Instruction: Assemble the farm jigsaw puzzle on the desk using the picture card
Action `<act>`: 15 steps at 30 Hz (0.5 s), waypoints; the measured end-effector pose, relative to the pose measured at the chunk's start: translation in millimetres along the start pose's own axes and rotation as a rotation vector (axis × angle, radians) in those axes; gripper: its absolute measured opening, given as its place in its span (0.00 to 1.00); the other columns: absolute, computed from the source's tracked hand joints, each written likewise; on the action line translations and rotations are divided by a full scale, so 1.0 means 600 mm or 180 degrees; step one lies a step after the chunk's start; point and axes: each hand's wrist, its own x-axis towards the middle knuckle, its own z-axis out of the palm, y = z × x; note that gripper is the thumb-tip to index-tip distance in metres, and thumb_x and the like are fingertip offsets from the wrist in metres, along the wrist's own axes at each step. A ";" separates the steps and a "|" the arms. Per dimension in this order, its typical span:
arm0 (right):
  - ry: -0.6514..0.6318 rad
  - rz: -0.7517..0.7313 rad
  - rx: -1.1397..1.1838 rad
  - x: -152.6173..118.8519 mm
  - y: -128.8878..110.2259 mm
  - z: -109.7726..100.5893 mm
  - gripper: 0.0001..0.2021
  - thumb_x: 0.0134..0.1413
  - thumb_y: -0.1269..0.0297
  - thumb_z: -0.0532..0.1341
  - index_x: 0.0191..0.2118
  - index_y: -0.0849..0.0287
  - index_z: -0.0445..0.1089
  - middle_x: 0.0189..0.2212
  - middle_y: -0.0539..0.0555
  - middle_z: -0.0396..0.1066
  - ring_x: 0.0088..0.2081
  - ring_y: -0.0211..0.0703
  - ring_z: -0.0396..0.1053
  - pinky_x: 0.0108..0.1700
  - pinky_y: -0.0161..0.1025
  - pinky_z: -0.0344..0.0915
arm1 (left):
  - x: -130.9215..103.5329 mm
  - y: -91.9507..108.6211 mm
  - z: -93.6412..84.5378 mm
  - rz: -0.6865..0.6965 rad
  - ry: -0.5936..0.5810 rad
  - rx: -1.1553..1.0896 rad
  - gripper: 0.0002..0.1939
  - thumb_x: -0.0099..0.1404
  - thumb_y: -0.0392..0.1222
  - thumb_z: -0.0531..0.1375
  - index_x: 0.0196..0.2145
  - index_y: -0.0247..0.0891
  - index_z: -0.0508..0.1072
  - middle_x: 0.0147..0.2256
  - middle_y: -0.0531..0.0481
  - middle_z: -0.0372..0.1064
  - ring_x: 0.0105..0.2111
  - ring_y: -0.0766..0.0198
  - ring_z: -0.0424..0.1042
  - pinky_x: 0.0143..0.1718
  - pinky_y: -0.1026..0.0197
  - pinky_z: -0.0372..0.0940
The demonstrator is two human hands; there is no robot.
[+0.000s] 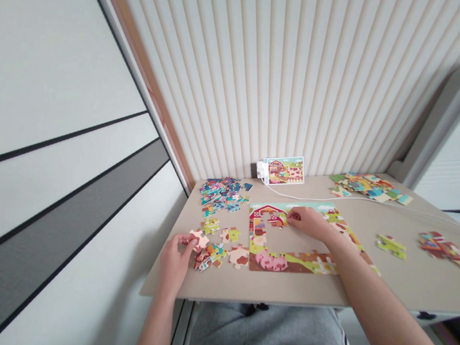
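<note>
A partly joined farm jigsaw puzzle (272,262) lies flat on the table, its border put together around a bare middle. At the puzzle's upper edge, beside the red barn, my right hand (304,221) has its fingertips pinched together; whether a piece is between them is too small to tell. To the left, my left hand (177,258) pinches a pink puzzle piece (200,239) between thumb and fingers. Close by lie a green piece (211,226), a brown-spotted piece (239,256) and a small pile of mixed pieces (210,257).
A reference picture card (285,171) leans against the ribbed wall beside a white charger plug (260,170). Its white cable (302,196) crosses the table. Dark blue pieces (220,194) are heaped back left, colourful ones (369,186) back right. Green (391,246) and red (451,253) pieces lie right.
</note>
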 end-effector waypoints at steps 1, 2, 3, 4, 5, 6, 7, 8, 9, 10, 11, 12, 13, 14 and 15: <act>0.0014 -0.0010 -0.0001 0.000 -0.001 0.000 0.08 0.60 0.62 0.60 0.38 0.55 0.77 0.35 0.53 0.79 0.36 0.44 0.73 0.36 0.36 0.58 | -0.002 0.007 -0.003 -0.0049 0.0075 -0.0162 0.16 0.67 0.59 0.59 0.41 0.44 0.74 0.41 0.48 0.78 0.42 0.51 0.76 0.47 0.51 0.70; 0.0027 -0.0010 -0.0003 0.000 -0.001 0.000 0.08 0.60 0.61 0.60 0.38 0.55 0.77 0.35 0.53 0.79 0.36 0.44 0.73 0.36 0.36 0.58 | -0.003 0.015 -0.005 -0.0102 0.0156 -0.0335 0.16 0.68 0.58 0.59 0.42 0.44 0.74 0.41 0.48 0.78 0.42 0.53 0.77 0.46 0.52 0.70; 0.0035 0.0005 -0.0007 0.000 -0.002 0.000 0.09 0.61 0.61 0.59 0.39 0.55 0.77 0.35 0.53 0.79 0.36 0.44 0.73 0.36 0.36 0.58 | -0.004 0.025 -0.006 -0.0156 0.0235 -0.0504 0.16 0.68 0.58 0.58 0.42 0.44 0.74 0.41 0.48 0.78 0.41 0.54 0.77 0.45 0.53 0.71; 0.0037 0.0031 -0.0011 0.000 -0.002 0.001 0.09 0.61 0.61 0.59 0.39 0.55 0.77 0.35 0.54 0.79 0.36 0.44 0.73 0.36 0.36 0.58 | -0.004 0.036 -0.006 -0.0184 0.0282 -0.0649 0.16 0.69 0.57 0.58 0.42 0.43 0.74 0.41 0.48 0.78 0.40 0.55 0.77 0.44 0.53 0.72; 0.0037 0.0051 -0.0013 0.000 -0.002 0.001 0.09 0.61 0.61 0.59 0.40 0.55 0.77 0.35 0.54 0.79 0.36 0.44 0.73 0.37 0.36 0.59 | -0.002 0.050 -0.005 -0.0164 0.0271 -0.0764 0.16 0.69 0.56 0.58 0.43 0.43 0.75 0.41 0.48 0.78 0.39 0.55 0.78 0.43 0.54 0.72; 0.0048 0.0072 -0.0011 0.001 -0.003 0.002 0.09 0.61 0.61 0.59 0.40 0.56 0.77 0.35 0.54 0.79 0.36 0.45 0.73 0.37 0.36 0.59 | 0.002 0.065 -0.001 -0.0089 0.0199 -0.0843 0.15 0.70 0.55 0.59 0.43 0.42 0.75 0.41 0.48 0.78 0.39 0.56 0.78 0.43 0.55 0.72; 0.0082 0.0087 0.0007 0.001 -0.004 0.002 0.10 0.61 0.61 0.59 0.40 0.56 0.77 0.35 0.54 0.79 0.36 0.45 0.73 0.37 0.36 0.59 | 0.007 0.083 0.004 0.0053 0.0054 -0.0887 0.14 0.70 0.54 0.59 0.43 0.42 0.75 0.41 0.48 0.78 0.39 0.56 0.78 0.44 0.55 0.72; 0.0142 0.0082 0.0050 0.001 -0.006 0.002 0.10 0.61 0.61 0.58 0.39 0.56 0.77 0.35 0.55 0.79 0.36 0.45 0.73 0.38 0.37 0.60 | 0.015 0.102 0.011 0.0227 -0.0126 -0.0928 0.13 0.70 0.53 0.58 0.44 0.43 0.76 0.42 0.48 0.78 0.41 0.56 0.78 0.44 0.55 0.72; 0.0232 0.0051 0.0130 0.000 -0.010 0.002 0.11 0.62 0.60 0.57 0.39 0.56 0.76 0.35 0.55 0.79 0.36 0.45 0.73 0.38 0.37 0.60 | 0.024 0.123 0.020 0.0390 -0.0323 -0.0956 0.13 0.71 0.52 0.58 0.44 0.43 0.76 0.43 0.48 0.78 0.42 0.56 0.77 0.44 0.56 0.72; 0.0326 -0.0019 0.0251 -0.001 -0.016 0.002 0.12 0.63 0.59 0.57 0.39 0.56 0.76 0.34 0.55 0.79 0.35 0.45 0.73 0.38 0.37 0.61 | 0.034 0.145 0.032 0.0522 -0.0515 -0.0995 0.13 0.71 0.51 0.57 0.45 0.44 0.77 0.44 0.48 0.78 0.42 0.56 0.77 0.44 0.56 0.72; 0.0417 -0.0115 0.0408 -0.003 -0.022 0.001 0.13 0.64 0.57 0.56 0.39 0.56 0.76 0.34 0.54 0.79 0.35 0.45 0.73 0.38 0.38 0.61 | 0.045 0.168 0.045 0.0619 -0.0688 -0.1040 0.12 0.71 0.50 0.57 0.45 0.44 0.77 0.44 0.48 0.78 0.42 0.56 0.78 0.43 0.56 0.72; 0.0490 -0.0229 0.0593 -0.005 -0.030 0.001 0.14 0.65 0.56 0.56 0.39 0.56 0.75 0.33 0.54 0.78 0.34 0.45 0.72 0.38 0.38 0.62 | 0.056 0.190 0.059 0.0712 -0.0873 -0.1090 0.12 0.71 0.50 0.58 0.45 0.44 0.78 0.43 0.48 0.78 0.40 0.57 0.78 0.42 0.56 0.72; 0.0527 -0.0350 0.0792 -0.007 -0.038 0.001 0.14 0.65 0.54 0.56 0.39 0.56 0.75 0.33 0.54 0.78 0.34 0.44 0.72 0.38 0.38 0.63 | 0.066 0.211 0.075 0.0815 -0.1046 -0.1138 0.12 0.71 0.49 0.59 0.45 0.44 0.78 0.41 0.48 0.78 0.38 0.57 0.78 0.41 0.56 0.72; 0.0531 -0.0453 0.0984 -0.009 -0.047 0.002 0.15 0.65 0.53 0.56 0.39 0.56 0.75 0.33 0.54 0.78 0.34 0.44 0.72 0.39 0.38 0.64 | 0.075 0.231 0.091 0.0941 -0.1213 -0.1191 0.12 0.70 0.48 0.60 0.46 0.44 0.78 0.40 0.48 0.78 0.37 0.57 0.78 0.40 0.56 0.72; 0.0511 -0.0525 0.1160 -0.011 -0.055 0.003 0.15 0.65 0.52 0.57 0.40 0.56 0.75 0.34 0.54 0.78 0.34 0.44 0.72 0.39 0.38 0.64 | 0.082 0.250 0.108 0.1055 -0.1383 -0.1269 0.12 0.69 0.48 0.61 0.47 0.44 0.78 0.39 0.48 0.78 0.36 0.57 0.78 0.40 0.56 0.72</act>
